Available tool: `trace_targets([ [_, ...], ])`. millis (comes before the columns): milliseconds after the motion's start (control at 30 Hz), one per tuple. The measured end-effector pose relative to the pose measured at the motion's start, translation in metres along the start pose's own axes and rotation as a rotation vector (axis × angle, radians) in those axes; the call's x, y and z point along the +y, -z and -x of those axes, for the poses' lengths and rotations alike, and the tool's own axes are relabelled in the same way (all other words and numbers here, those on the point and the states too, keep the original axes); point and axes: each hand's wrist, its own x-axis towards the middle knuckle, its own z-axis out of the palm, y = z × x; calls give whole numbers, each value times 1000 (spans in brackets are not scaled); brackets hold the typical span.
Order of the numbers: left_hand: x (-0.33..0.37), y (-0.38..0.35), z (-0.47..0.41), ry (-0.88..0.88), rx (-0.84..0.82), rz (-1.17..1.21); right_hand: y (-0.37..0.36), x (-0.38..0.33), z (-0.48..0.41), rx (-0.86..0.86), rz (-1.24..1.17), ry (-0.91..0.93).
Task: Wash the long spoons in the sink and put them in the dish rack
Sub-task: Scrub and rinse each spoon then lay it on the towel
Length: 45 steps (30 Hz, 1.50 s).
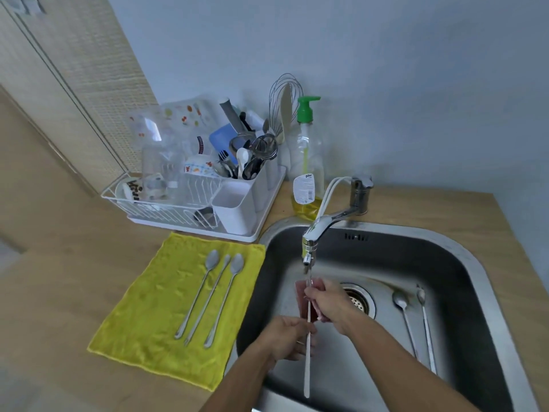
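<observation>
Spoon washing under the tap, with more spoons waiting close by.

Left hand (pixel 289 337) has its fingers curled round the thin handle of a long spoon (pixel 307 367), so the spoon stays put over the sink (pixel 475 263). Right hand (pixel 329 304) squeezes a reddish sponge (pixel 300 292) round the spoon's top end, fingers pressed tight on it, right under the faucet (pixel 320 226) where water can rinse it. Two more spoons (pixel 407 319) lie flat in the sink on the right, probably still to be washed. Three long spoons (pixel 212 295) lie side by side on a yellow cloth (pixel 142 322) just left of the sink, maybe to drip dry. Behind the cloth is the dish rack (pixel 166 215), with its white cutlery cup (pixel 234 209) close by, and no long spoons show in it yet.
</observation>
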Motion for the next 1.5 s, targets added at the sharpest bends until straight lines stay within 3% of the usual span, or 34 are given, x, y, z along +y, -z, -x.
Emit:
trace_targets([
  [133,-1,6,1,-5,22,8,-9,-1,1,83,196,122],
  [267,-3,8,3,-2,10,-26,-4,-5,5,5,165,92],
  [467,1,7,2,0,0,-35,3,-10,6,112,377,272],
  [800,1,11,8,10,-28,-97,8,-22,7,119,611,418],
  [900,0,13,8,-5,-6,-112,7,-21,9,184,552,429],
  [1000,2,13,6,-44,20,-77,4,-16,9,226,341,334],
  [1100,4,12,4,-65,33,-50,1,-12,10,49,80,174],
  [1333,5,19,-1,-6,112,-153,4,-8,17,-45,105,121],
  [1400,9,25,-3,-10,206,-244,6,-8,19,-52,143,131],
  [1500,20,32,-11,-161,416,-345,9,-2,21,-74,157,141],
])
